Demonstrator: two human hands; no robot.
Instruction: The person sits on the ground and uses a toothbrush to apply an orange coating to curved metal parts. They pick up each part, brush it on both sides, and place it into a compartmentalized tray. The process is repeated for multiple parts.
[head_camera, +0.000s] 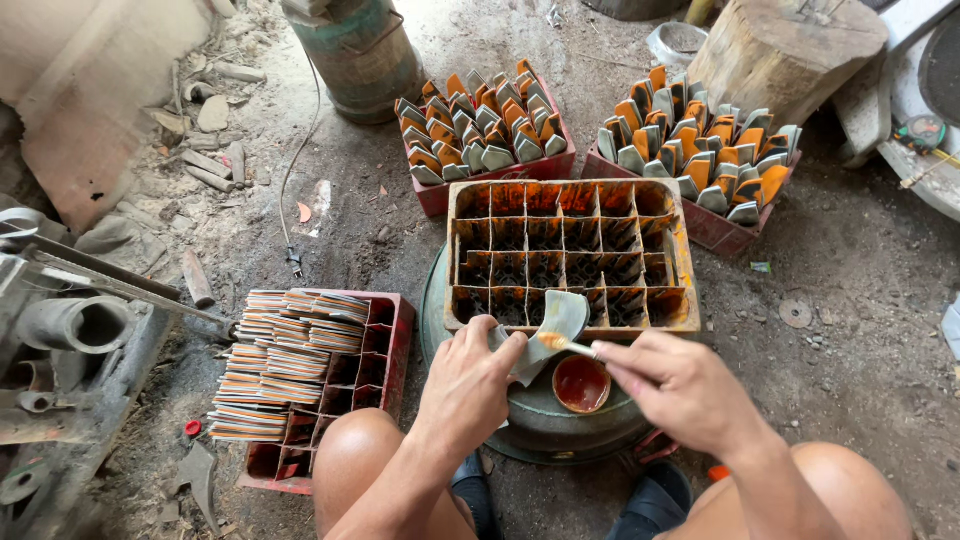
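Note:
My left hand (473, 374) holds a grey curved metal blade (558, 318) over a round drum top (540, 415). My right hand (680, 385) grips a small brush (566, 345) whose orange-tipped bristles touch the blade. A small bowl of orange paint (581, 383) sits on the drum just below the blade. Beyond my hands an empty, orange-stained divided crate (571, 254) rests on the drum.
Two red crates (487, 125) (700, 145) of orange-painted blades stand at the back. A red crate (300, 375) with stacked unpainted blades lies at left. A wooden stump (785, 45), a green cylinder (358, 55), a cable (293, 170) and metal machinery (70, 330) surround the dirt floor.

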